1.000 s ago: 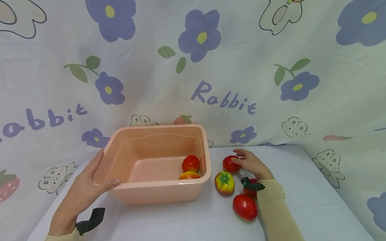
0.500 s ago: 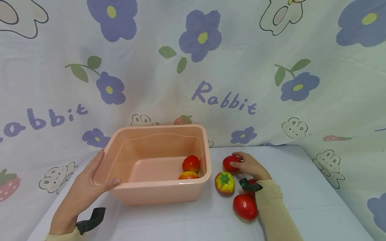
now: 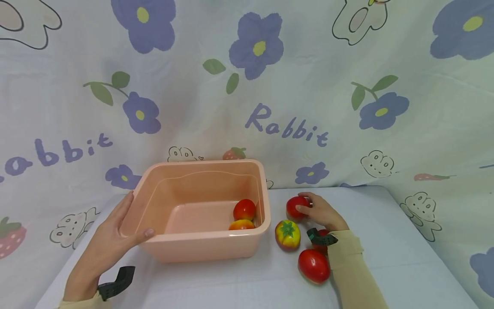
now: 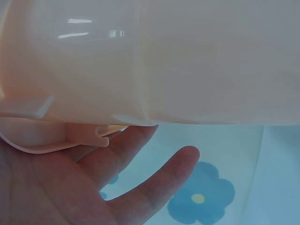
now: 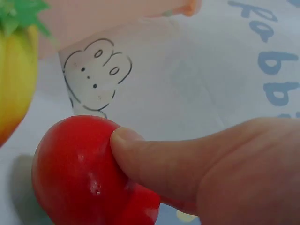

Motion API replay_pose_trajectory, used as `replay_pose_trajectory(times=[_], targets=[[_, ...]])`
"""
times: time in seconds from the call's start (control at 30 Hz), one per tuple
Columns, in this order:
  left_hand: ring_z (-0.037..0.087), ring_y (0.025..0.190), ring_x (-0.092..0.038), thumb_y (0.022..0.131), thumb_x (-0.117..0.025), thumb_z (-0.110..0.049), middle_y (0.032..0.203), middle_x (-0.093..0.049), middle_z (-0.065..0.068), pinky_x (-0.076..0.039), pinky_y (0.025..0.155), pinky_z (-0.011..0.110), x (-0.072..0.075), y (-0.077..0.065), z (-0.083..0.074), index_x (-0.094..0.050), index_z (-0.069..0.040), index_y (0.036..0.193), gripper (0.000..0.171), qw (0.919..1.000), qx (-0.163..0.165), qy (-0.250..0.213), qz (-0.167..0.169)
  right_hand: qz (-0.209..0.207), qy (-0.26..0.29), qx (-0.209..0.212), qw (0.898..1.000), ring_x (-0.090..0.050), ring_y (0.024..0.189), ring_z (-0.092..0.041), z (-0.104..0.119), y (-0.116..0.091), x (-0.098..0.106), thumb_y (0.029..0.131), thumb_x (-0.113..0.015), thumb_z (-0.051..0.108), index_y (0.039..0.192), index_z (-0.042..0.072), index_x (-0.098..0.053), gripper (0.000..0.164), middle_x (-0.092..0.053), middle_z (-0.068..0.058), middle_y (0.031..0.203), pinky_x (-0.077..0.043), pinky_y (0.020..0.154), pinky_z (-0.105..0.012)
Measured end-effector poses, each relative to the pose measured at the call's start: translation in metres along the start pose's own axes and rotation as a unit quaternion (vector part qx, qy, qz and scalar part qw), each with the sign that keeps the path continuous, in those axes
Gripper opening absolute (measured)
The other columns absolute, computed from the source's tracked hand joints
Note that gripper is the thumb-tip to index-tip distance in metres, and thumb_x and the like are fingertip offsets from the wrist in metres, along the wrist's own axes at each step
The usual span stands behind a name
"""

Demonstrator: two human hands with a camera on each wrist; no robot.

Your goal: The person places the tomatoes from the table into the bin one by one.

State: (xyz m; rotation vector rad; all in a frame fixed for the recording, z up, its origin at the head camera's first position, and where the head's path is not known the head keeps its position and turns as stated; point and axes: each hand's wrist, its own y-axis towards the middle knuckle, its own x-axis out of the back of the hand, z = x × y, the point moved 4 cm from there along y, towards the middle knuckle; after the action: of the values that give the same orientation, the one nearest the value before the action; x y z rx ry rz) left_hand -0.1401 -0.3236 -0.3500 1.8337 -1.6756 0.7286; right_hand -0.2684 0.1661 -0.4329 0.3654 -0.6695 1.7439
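Note:
My right hand (image 3: 324, 211) pinches a glossy red round fruit (image 3: 296, 208) right of the bin. In the right wrist view the thumb presses on the side of this red fruit (image 5: 79, 168); the fingers are mostly hidden behind it. My left hand (image 3: 108, 240) rests at the left end of a peach plastic bin (image 3: 193, 246), with the thumb at its front rim. From the left wrist view, fairly straight fingers (image 4: 164, 180) lie along the bin's outer wall (image 4: 187, 70), one apart from it. Inside the bin are a red fruit (image 3: 244, 210) and an orange-yellow fruit (image 3: 242, 225).
A yellow-and-red fruit with a green leafy top (image 3: 287, 235) sits between bin and right hand. Nearer lies a large red fruit (image 3: 314, 266); another red fruit (image 3: 319, 246) is partly hidden under the right wrist. A patterned cloth (image 3: 216, 107) hangs behind the white table (image 3: 393, 257).
My right thumb and fingers have closed onto the red fruit, which has shifted slightly up and to the right. The left hand and the bin have stayed still.

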Motion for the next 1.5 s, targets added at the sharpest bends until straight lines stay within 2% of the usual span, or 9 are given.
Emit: replay_pose_trajectory(times=[0.4,0.6,0.83,1.17,1.5], targets=[[0.059,0.138,-0.028,0.087,-0.077,-0.043,0.167,-0.004,0.019,-0.027,0.097,0.083,0.0,0.001,0.0,0.005,-0.027,0.162,0.112,1.0,0.0,0.0,-0.006,-0.017,0.025,0.041,0.999,-0.051,0.127,-0.042,0.017,-0.007,0.006,0.096,-0.069,0.026,0.151,0.008,-0.041,0.064,-0.048,-0.023,0.144,-0.055,0.097,-0.049],[0.059,0.138,-0.029,0.086,-0.077,-0.043,0.167,-0.005,0.02,-0.028,0.097,0.083,0.0,0.001,-0.001,0.004,-0.025,0.162,0.112,0.9999,-0.002,0.0,-0.01,-0.024,0.031,0.039,0.998,-0.052,0.126,-0.039,0.028,-0.014,0.01,0.096,-0.068,0.03,0.152,0.013,-0.04,0.065,-0.048,-0.021,0.144,-0.052,0.1,-0.053],[0.059,0.139,-0.027,0.087,-0.077,-0.04,0.167,-0.003,0.02,-0.026,0.098,0.083,0.0,0.0,0.0,0.004,-0.022,0.162,0.112,0.9999,-0.01,-0.003,-0.007,-0.027,0.042,0.057,0.997,-0.046,0.131,-0.04,0.04,-0.024,0.014,0.098,-0.066,0.029,0.154,0.014,-0.038,0.064,-0.047,-0.019,0.145,-0.05,0.102,-0.055],[0.058,0.139,-0.027,0.087,-0.077,-0.041,0.167,-0.004,0.019,-0.025,0.098,0.083,0.0,0.0,-0.001,0.004,-0.025,0.162,0.111,0.9998,-0.011,-0.009,-0.01,-0.042,0.035,0.068,0.996,-0.041,0.134,-0.039,0.052,-0.036,0.018,0.098,-0.065,0.032,0.155,0.018,-0.038,0.064,-0.047,-0.015,0.146,-0.051,0.099,-0.055],[0.059,0.14,-0.025,0.087,-0.077,-0.041,0.167,-0.003,0.018,-0.024,0.099,0.083,0.0,0.001,0.0,0.004,-0.024,0.162,0.112,0.9999,-0.008,-0.01,-0.012,-0.059,0.045,0.093,0.993,-0.043,0.134,-0.038,0.065,-0.047,0.017,0.098,-0.066,0.034,0.155,0.019,-0.037,0.066,-0.049,-0.014,0.145,-0.052,0.099,-0.054]])
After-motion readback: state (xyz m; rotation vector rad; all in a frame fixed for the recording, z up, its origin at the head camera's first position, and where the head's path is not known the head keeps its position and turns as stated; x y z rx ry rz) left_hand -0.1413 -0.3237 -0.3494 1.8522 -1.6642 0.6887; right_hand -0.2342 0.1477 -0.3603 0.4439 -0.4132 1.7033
